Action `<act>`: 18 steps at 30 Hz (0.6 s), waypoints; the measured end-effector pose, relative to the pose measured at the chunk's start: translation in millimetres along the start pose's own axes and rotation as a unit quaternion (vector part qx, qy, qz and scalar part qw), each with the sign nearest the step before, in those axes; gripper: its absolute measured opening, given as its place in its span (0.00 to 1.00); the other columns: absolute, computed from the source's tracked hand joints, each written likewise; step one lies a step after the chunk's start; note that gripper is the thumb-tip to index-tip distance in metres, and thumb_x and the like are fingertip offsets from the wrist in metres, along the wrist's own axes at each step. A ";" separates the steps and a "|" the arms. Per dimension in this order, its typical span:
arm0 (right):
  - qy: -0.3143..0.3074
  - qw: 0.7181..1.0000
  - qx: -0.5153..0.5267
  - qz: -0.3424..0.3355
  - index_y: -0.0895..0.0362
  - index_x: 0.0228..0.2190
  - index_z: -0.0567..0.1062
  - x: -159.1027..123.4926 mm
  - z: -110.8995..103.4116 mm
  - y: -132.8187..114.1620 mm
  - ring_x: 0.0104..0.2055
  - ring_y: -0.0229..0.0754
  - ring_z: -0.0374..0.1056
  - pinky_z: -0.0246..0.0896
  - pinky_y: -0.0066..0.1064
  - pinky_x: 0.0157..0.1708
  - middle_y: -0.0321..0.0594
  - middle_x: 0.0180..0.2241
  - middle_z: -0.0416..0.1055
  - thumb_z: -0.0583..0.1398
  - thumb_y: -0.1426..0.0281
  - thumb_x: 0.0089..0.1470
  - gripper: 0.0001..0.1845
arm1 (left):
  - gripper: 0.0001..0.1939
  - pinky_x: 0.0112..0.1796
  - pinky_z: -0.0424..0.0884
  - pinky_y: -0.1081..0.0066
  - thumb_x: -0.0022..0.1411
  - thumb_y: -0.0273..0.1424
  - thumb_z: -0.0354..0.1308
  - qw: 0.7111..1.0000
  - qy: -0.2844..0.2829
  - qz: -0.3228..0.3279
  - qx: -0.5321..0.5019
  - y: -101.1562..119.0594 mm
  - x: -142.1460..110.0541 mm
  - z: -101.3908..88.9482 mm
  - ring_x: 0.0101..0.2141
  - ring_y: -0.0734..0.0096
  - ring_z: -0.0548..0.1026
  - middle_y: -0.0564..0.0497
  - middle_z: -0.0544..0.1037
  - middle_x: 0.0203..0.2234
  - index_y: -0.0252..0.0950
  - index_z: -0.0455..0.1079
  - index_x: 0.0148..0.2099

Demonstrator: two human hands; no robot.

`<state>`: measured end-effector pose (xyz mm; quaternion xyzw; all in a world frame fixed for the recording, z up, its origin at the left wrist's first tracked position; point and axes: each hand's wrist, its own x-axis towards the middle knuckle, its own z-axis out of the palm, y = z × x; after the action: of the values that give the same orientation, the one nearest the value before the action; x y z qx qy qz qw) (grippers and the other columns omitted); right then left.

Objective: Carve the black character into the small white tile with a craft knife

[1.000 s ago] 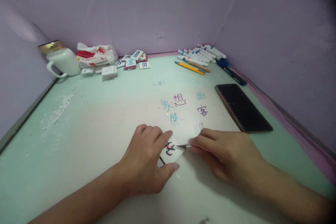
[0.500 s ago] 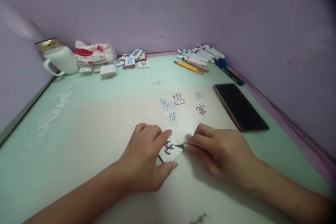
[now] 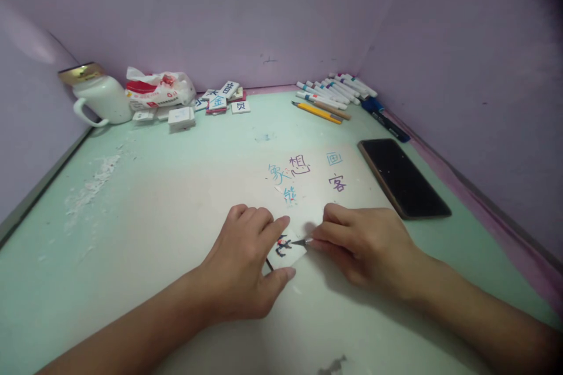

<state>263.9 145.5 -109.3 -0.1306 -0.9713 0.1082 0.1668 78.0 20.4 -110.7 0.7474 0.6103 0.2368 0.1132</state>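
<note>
A small white square tile (image 3: pixel 294 255) bearing a dark character with red bits lies on the table in front of me. My left hand (image 3: pixel 246 263) is closed around its left side, thumb at the near edge and index finger at the far edge. In my right hand (image 3: pixel 363 249) is a craft knife (image 3: pixel 299 242), pinched near its pointed blade. The blade tip touches or hovers just over the right end of the character; I cannot tell which. Most of the knife's handle is hidden by my fingers.
Coloured characters (image 3: pixel 299 165) are written on the table beyond my hands. A phone (image 3: pixel 403 179) lies to the right. Along the back are markers (image 3: pixel 328 94), a yellow pencil (image 3: pixel 317 113), character tiles (image 3: pixel 217 103), a tissue pack (image 3: pixel 160 88) and a white mug (image 3: pixel 105 99). White shavings (image 3: pixel 99 181) lie left.
My right hand and the craft knife have shifted slightly left and away from me, the blade tip staying by the character. My left hand and the tile stay almost in place.
</note>
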 end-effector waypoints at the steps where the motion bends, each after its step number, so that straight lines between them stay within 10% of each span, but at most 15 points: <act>1: 0.001 1.000 -0.001 -0.006 0.56 0.25 0.73 0.6 0.1 1.4 0.19 0.31 0.52 0.34 0.29 0.20 0.32 0.22 0.62 0.53 0.69 0.57 0.12 | 0.24 0.41 0.59 0.55 0.55 0.33 0.56 1.000 -0.002 0.002 0.001 -0.1 0.2 -0.2 0.36 0.61 0.65 0.43 0.68 0.34 0.26 0.64 0.53; 18: -0.091 0.975 0.194 0.062 0.56 0.26 0.73 9.3 -0.2 11.2 0.21 0.30 0.53 0.43 0.26 0.24 0.31 0.23 0.63 0.57 0.69 0.53 0.07 | 0.23 0.40 0.60 0.55 0.56 0.32 0.54 1.000 -0.007 0.019 -0.007 -0.7 2.2 -1.8 0.36 0.60 0.65 0.41 0.67 0.34 0.24 0.65 0.52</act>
<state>258.0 158.8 -109.3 -0.1454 -0.9328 0.3165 0.0928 76.8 22.5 -108.9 0.7595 0.5938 0.2378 0.1184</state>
